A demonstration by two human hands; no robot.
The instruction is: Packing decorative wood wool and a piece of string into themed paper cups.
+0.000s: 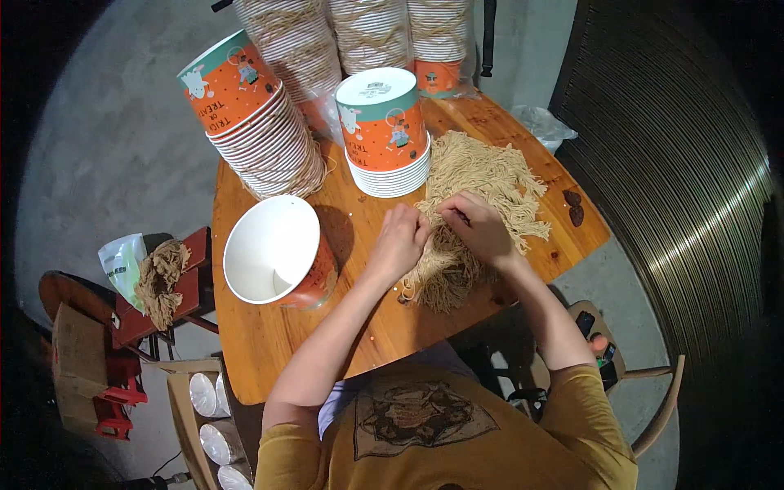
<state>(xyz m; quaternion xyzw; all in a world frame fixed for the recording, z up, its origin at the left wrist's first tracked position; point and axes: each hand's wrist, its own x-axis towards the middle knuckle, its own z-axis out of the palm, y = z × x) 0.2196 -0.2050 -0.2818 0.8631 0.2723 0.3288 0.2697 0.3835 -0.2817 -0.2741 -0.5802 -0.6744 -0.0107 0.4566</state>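
A loose heap of tan cords (487, 173) lies on the wooden table before me, with a thick hank of the same cords (445, 278) at its near side. Above the heap's left edge my left hand (400, 239) is closed, thumb and fingers pinched together. My right hand (480, 228) faces it across a small gap, its fingers also curled into a pinch over the cords. What sits between the fingertips is too small to make out. Left of my forearm a white-lined orange paper bucket (272, 249) stands with its mouth up.
Beyond my hands stands a short upside-down bucket stack (382, 135); a taller, leaning stack (253, 122) with cords is left of it. Bagged stacks (367, 37) line the far edge of the table (278, 351). A red stool (175, 290) holds more cords.
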